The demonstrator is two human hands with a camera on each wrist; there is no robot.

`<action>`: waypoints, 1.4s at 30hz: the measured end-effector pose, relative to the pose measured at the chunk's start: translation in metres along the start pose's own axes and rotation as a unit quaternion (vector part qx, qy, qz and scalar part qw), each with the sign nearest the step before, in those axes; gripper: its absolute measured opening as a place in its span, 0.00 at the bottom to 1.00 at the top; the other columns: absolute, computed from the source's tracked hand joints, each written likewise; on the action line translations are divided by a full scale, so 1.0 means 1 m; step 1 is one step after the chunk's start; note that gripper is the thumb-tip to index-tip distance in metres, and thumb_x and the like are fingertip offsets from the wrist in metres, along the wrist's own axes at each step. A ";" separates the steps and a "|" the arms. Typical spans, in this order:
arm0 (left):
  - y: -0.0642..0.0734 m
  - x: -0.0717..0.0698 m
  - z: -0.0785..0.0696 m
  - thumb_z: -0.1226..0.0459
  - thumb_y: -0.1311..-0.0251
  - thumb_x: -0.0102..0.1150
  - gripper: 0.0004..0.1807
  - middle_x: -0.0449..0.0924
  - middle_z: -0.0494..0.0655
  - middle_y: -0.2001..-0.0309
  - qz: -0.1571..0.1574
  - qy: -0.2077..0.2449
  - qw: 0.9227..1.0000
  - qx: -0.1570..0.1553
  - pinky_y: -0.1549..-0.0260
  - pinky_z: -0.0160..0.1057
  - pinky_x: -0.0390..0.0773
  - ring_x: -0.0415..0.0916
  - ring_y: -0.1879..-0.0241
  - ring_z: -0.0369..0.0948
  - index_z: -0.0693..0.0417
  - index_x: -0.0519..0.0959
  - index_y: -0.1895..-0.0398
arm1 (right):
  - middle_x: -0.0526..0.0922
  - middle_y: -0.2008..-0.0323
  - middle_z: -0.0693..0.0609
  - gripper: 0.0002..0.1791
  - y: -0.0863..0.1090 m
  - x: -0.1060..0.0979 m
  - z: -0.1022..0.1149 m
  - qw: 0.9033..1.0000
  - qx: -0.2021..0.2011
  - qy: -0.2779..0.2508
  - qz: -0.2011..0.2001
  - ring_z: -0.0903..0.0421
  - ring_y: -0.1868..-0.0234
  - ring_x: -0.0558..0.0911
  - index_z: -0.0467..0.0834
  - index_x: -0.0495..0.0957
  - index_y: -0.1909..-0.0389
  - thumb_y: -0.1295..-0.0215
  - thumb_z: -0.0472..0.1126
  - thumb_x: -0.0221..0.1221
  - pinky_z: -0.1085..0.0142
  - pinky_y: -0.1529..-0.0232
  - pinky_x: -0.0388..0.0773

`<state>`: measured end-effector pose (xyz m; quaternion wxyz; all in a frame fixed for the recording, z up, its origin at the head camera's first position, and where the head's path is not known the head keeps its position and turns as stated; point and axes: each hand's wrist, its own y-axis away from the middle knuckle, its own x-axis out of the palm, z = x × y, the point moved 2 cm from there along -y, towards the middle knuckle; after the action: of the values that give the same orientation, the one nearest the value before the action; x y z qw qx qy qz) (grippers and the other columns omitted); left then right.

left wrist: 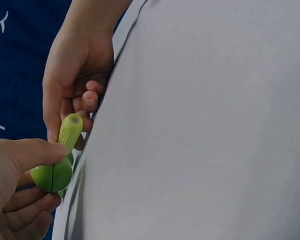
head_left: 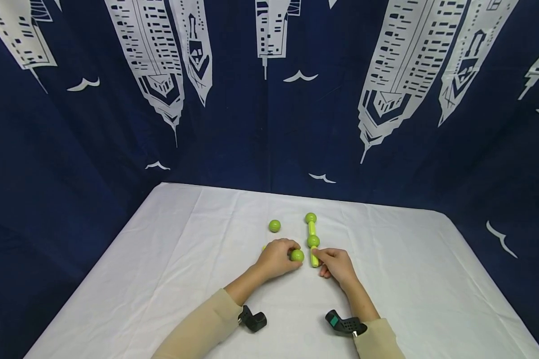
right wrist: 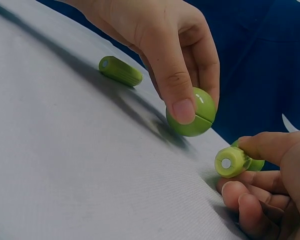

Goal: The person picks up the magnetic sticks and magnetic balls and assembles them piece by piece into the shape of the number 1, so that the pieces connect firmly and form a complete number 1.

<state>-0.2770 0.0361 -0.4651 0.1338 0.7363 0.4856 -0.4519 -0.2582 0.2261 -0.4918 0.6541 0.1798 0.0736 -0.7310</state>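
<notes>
My left hand (head_left: 278,258) pinches a glossy green ball (head_left: 297,255) between thumb and fingers. In the right wrist view, this ball (right wrist: 202,125) shows a thin seam across it. To its right, my right hand (head_left: 338,264) pinches a short yellow-green rod (head_left: 315,260) between thumb and forefinger, its other fingers curled loosely. That rod is the near end of a straight chain, joined to a green ball (head_left: 313,241), a second rod (head_left: 312,228) and a far ball (head_left: 311,217). A pale round spot marks the held rod's free end (right wrist: 226,163), which faces the near side.
A loose green ball (head_left: 274,226) lies on the white cloth-covered table (head_left: 197,239), beyond my left hand. Another ribbed rod (right wrist: 120,71) lies on the cloth beside the left hand, mostly hidden in the head view. A dark blue printed curtain (head_left: 269,124) hangs behind the table.
</notes>
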 end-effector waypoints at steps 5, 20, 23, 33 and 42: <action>0.005 0.003 -0.004 0.58 0.50 0.73 0.17 0.81 0.39 0.64 0.000 0.024 1.000 -0.008 0.62 0.31 0.75 0.75 0.64 0.32 0.54 0.84 0.57 | 0.73 0.90 0.53 0.18 0.001 0.000 0.002 1.000 0.010 -0.008 0.002 0.62 0.89 0.71 0.33 0.81 0.72 0.36 0.47 0.62 0.72 0.86 0.68; 0.017 0.015 -0.011 0.60 0.54 0.76 0.16 0.74 0.34 0.72 0.004 0.102 0.995 -0.013 0.67 0.27 0.71 0.71 0.69 0.29 0.54 0.83 0.61 | 0.73 0.90 0.53 0.18 0.003 -0.001 0.007 0.999 0.018 -0.024 0.012 0.62 0.89 0.72 0.33 0.80 0.73 0.35 0.46 0.61 0.72 0.86 0.69; 0.019 0.016 -0.014 0.61 0.54 0.76 0.16 0.75 0.35 0.73 -0.002 0.124 0.992 -0.021 0.69 0.28 0.72 0.70 0.71 0.30 0.55 0.83 0.63 | 0.73 0.90 0.53 0.18 0.002 -0.001 0.006 0.999 0.022 -0.028 0.015 0.62 0.89 0.72 0.33 0.80 0.73 0.35 0.45 0.61 0.72 0.86 0.69; 0.025 0.025 -0.023 0.59 0.55 0.77 0.14 0.76 0.36 0.77 -0.048 0.194 0.973 -0.118 0.76 0.29 0.72 0.70 0.76 0.29 0.56 0.81 0.72 | 0.72 0.91 0.54 0.19 0.002 -0.001 0.006 0.999 0.025 -0.043 0.013 0.63 0.89 0.71 0.33 0.79 0.75 0.34 0.46 0.62 0.73 0.86 0.69; 0.026 0.030 -0.034 0.59 0.54 0.74 0.12 0.80 0.41 0.84 -0.034 0.314 0.927 -0.202 0.81 0.28 0.72 0.74 0.82 0.31 0.58 0.83 0.78 | 0.72 0.90 0.54 0.18 0.002 -0.002 0.006 0.999 0.016 -0.045 0.013 0.63 0.88 0.71 0.32 0.80 0.74 0.35 0.45 0.62 0.73 0.86 0.68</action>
<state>-0.2335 0.0627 -0.4767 0.1056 0.7810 0.6083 -0.0940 -0.2573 0.2255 -0.4857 0.6631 0.1587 0.0300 -0.7309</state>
